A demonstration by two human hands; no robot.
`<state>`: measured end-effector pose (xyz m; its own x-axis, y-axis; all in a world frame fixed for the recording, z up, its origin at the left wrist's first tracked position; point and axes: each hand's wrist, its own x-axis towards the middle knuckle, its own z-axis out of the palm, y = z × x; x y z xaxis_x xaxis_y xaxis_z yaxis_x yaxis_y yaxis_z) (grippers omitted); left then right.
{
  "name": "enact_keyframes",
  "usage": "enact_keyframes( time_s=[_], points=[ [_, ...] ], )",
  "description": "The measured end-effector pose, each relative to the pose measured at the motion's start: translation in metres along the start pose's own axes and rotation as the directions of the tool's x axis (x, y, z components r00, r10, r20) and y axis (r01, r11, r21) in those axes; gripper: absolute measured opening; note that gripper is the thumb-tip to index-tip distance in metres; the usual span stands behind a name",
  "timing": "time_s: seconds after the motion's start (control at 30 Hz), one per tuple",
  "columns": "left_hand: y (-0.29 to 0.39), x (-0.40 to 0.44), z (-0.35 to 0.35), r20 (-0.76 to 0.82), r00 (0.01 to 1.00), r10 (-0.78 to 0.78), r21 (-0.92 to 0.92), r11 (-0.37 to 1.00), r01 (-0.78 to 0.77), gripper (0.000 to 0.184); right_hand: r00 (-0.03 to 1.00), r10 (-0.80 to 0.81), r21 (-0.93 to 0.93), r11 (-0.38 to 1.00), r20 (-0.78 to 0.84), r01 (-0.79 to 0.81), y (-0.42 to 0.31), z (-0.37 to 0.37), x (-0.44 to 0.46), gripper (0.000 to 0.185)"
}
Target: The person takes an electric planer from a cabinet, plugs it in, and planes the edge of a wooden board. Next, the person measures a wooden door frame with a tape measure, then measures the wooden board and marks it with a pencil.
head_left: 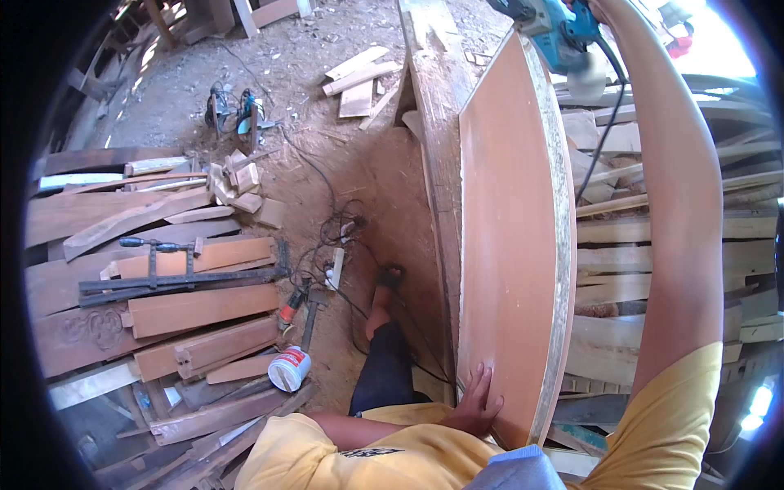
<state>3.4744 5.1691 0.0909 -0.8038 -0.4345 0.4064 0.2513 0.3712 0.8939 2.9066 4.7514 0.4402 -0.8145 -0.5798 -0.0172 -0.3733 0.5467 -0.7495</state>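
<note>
A long orange-brown board with a pale, rough curved edge lies on a worn wooden beam. My left hand rests on the near end of this board, its fingers apart and lying flat. At the far end, a teal power tool is at the board's curved edge, its cord hanging down on the right. My right arm stretches up to the tool, and my right hand is at its handle, partly cut off by the top of the frame.
Stacked planks with a clamp lie at left, more boards at right. A white tub, an orange grinder, a hammer and tangled cords are on the ground near my foot. Two power tools stand farther off.
</note>
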Motion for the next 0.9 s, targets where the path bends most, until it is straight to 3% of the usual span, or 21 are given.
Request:
enact_keyframes(
  time_s=[0.03,0.07,0.1,0.23,0.3,0.33,0.4,0.43,0.47,0.5,0.53,0.57,0.63,0.7,0.77,0.83,0.9],
  points=[
    [0.006,0.004,-0.007,0.001,1.000,0.004,0.010,1.000,-0.004,0.055,1.000,-0.005,0.010,1.000,-0.001,0.005,0.001,0.004,0.010,0.011],
    [0.020,0.012,-0.018,0.131,0.903,-0.410,-0.196,0.882,0.429,0.063,0.997,-0.043,0.006,0.999,-0.059,0.043,-0.002,0.007,0.017,0.013],
    [0.027,0.019,-0.025,0.325,0.635,-0.700,-0.320,0.551,0.771,0.072,0.990,-0.081,0.000,0.997,-0.119,0.082,-0.005,0.008,0.022,0.015],
    [0.021,0.014,-0.029,0.387,0.629,-0.674,-0.252,0.579,0.775,0.084,0.989,-0.058,0.057,0.996,-0.137,0.067,0.020,-0.005,-0.011,0.020],
    [0.011,0.007,-0.017,0.319,0.666,-0.674,-0.348,0.571,0.744,0.081,0.956,-0.290,0.120,0.952,0.041,0.283,0.054,-0.019,-0.065,0.038],
    [0.016,0.017,-0.024,0.330,0.661,-0.674,-0.278,0.600,0.750,0.080,0.984,-0.165,0.112,0.981,0.060,0.158,0.066,-0.029,-0.103,0.041],
    [0.014,0.018,-0.021,0.326,0.653,-0.684,-0.353,0.553,0.755,0.086,0.999,0.015,0.137,0.990,0.036,-0.020,0.091,-0.056,-0.204,0.049],
    [0.012,0.017,-0.019,0.322,0.635,-0.702,-0.422,0.494,0.760,0.093,0.997,0.064,0.269,0.961,0.035,-0.071,0.092,-0.063,-0.267,0.039],
    [0.010,0.014,-0.021,0.316,0.647,-0.694,-0.421,0.508,0.751,0.093,0.999,0.025,0.242,0.970,-0.031,-0.017,0.103,-0.074,-0.319,0.029],
    [0.009,0.010,-0.027,0.199,0.889,-0.411,-0.239,0.860,0.451,0.103,0.995,0.089,0.208,0.975,-0.053,-0.076,0.117,-0.087,-0.374,0.028],
    [0.010,0.007,-0.035,0.169,0.985,-0.036,-0.004,0.999,0.037,0.116,0.981,0.149,0.219,0.968,-0.121,-0.120,0.111,-0.089,-0.435,0.028],
    [0.018,0.011,-0.045,0.174,0.985,-0.023,0.005,1.000,0.023,0.116,0.966,0.210,0.223,0.959,-0.150,-0.174,0.125,-0.098,-0.486,0.026],
    [0.037,0.030,-0.065,0.290,0.929,-0.229,-0.006,0.970,0.241,0.132,0.905,0.369,0.242,0.917,-0.210,-0.318,0.155,-0.104,-0.591,0.022],
    [0.045,0.039,-0.077,0.254,0.957,-0.137,-0.066,0.985,0.158,0.128,0.856,0.439,0.268,0.889,-0.274,-0.370,0.184,-0.105,-0.686,0.026],
    [0.063,0.059,-0.091,0.231,0.959,-0.164,-0.026,0.984,0.174,0.127,0.794,0.498,0.310,0.860,-0.347,-0.404,0.214,-0.100,-0.766,0.027],
    [0.092,0.087,-0.107,0.188,0.981,-0.047,0.127,0.992,0.023,0.122,0.727,0.558,0.370,0.824,-0.401,-0.429,0.244,-0.092,-0.833,0.025],
    [0.108,0.119,-0.120,0.159,0.987,0.021,0.166,0.985,-0.048,0.118,0.645,0.632,0.450,0.769,-0.429,-0.454,0.265,-0.081,-0.887,0.017]
  ],
)
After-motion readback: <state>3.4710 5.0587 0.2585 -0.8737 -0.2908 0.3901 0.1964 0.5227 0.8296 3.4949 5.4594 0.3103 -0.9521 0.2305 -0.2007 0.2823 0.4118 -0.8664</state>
